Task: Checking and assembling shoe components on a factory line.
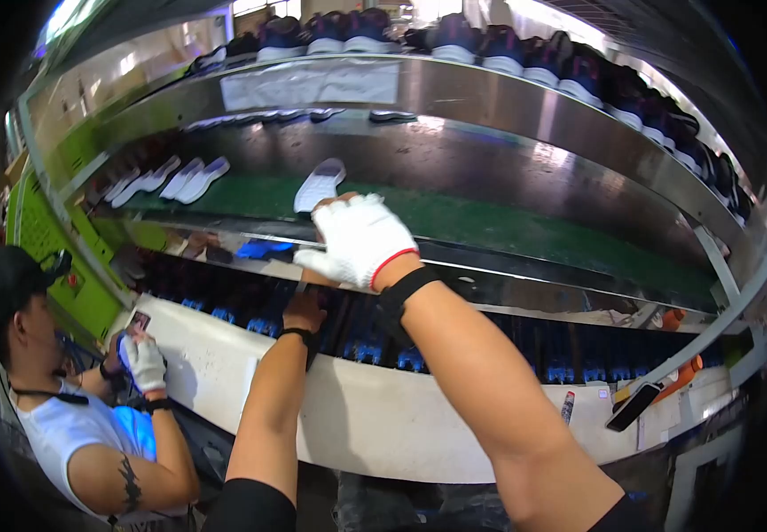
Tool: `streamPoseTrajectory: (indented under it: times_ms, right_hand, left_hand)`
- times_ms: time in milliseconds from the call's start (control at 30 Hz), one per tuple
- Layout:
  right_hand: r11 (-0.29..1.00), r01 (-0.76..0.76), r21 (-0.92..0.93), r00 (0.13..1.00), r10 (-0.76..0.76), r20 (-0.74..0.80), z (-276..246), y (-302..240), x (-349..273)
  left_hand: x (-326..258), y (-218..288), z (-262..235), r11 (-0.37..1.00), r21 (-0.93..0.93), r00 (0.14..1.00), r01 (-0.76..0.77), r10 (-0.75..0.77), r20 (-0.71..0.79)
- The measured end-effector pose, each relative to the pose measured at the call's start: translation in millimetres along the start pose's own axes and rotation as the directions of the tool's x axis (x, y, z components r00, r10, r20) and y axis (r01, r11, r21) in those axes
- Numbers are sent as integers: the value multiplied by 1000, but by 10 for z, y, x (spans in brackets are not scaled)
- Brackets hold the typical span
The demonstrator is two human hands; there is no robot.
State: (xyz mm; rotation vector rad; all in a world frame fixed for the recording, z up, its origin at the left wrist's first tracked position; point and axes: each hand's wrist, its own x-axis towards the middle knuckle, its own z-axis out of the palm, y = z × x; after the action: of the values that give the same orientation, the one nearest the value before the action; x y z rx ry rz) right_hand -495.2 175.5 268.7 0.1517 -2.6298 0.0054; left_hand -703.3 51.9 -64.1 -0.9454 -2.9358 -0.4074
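Observation:
My right hand, in a white knitted glove with a red cuff edge, reaches over the front rail of a green conveyor belt. Its fingers curl at the near end of a white shoe sole lying on the belt; the thumb stands apart to the left. Whatever it may grip is hidden. Lower down, my bare left hand is bent closed over a dark slotted track with blue pieces. Something brownish shows just beyond its fingers, too unclear to name. Both wrists wear black bands.
More white soles lie on the belt to the left. Dark shoes with white soles line the metal shelf above. At left, a co-worker's gloved hand holds something blue. A white ledge bears a red-and-white tube; a black device sits right.

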Motion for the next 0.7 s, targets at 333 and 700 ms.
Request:
streamPoseTrajectory:
  times_ms: [333,700]
  right_hand:
    - [997,-18,70,1000,19,-13,-91,146,-129]
    - [944,254,209,637,-1,-771,-349,64,-2937]
  left_hand:
    - [-2122,1863,-1039,653,-658,700,-376,666,260]
    - [-3377,1918,-840,681,-40,668,-731,703,-242]
